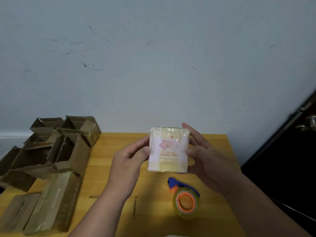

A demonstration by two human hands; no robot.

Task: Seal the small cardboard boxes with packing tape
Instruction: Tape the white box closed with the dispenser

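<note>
White box (168,149): a small pale carton printed "Hangzhou 2022", raised above the table centre with its printed face turned to the viewer; glossy yellowish bands at its top and bottom edges suggest tape is already on, so it is probably held up for checking.
Left hand (131,159): at the box's 9 o'clock side, thumb on the front face and fingers curled behind, steadying it.
Right hand (203,154): at the 3 o'clock side, thumb on the front edge and fingers wrapped round the far side; the two hands clamp the box between them.
Tape dispenser (185,201): a clear roll on an orange core with a blue handle, lying at 5 o'clock of the box, near the right hand and apparently kept within reach.
Open brown boxes (56,147): heaped at 9 o'clock, flaps up, seemingly awaiting sealing.
Taped brown boxes (53,204): flat at 7 o'clock, glossy strips on top, apparently finished stock.
Wooden table (213,144): bears everything.
</note>
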